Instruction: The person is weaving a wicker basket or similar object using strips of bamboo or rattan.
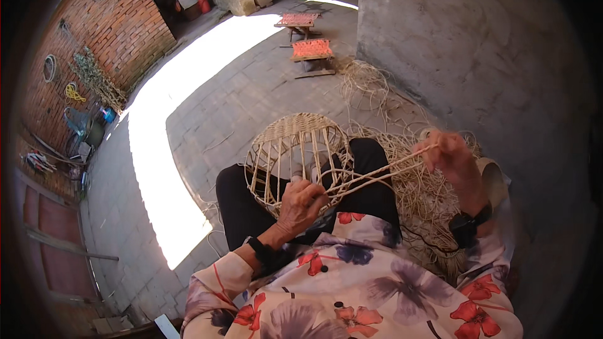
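Head view, looking down: unfinished woven basket (295,150) resting on lap, dome side far. Left hand (303,204) pressed against near rim, fingers curled shut on cane strands (377,172). Right hand (449,157) raised at right, pinching far end of same strands. Loose cane pile (427,201) on floor, right. Two small stools (311,50) far.

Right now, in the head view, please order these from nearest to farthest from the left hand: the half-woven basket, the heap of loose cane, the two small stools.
1. Half-woven basket: on the lap, under the left hand, touching it.
2. Heap of loose cane: on the floor at the person's right.
3. Two small stools: far ahead, beside the grey wall.
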Action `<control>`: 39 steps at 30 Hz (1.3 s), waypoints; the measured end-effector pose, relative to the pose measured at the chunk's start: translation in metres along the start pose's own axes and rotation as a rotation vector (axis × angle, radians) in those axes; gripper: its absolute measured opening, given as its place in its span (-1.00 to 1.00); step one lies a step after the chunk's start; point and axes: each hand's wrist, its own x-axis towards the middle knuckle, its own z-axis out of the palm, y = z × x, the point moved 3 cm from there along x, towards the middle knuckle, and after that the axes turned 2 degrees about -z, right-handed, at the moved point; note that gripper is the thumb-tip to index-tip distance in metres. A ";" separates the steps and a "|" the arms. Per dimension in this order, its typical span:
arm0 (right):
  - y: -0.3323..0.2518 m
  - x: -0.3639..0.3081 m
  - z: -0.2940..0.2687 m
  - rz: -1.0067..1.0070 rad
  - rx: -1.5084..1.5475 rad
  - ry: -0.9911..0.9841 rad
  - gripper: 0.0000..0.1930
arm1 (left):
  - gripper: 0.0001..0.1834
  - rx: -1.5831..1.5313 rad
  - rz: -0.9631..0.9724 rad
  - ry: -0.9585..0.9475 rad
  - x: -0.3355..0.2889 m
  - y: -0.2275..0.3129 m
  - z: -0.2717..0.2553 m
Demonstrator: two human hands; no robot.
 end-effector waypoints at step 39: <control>0.055 0.016 0.094 -0.440 -0.988 0.102 -0.80 | -0.84 -0.091 -0.273 -0.037 0.006 -0.009 -0.034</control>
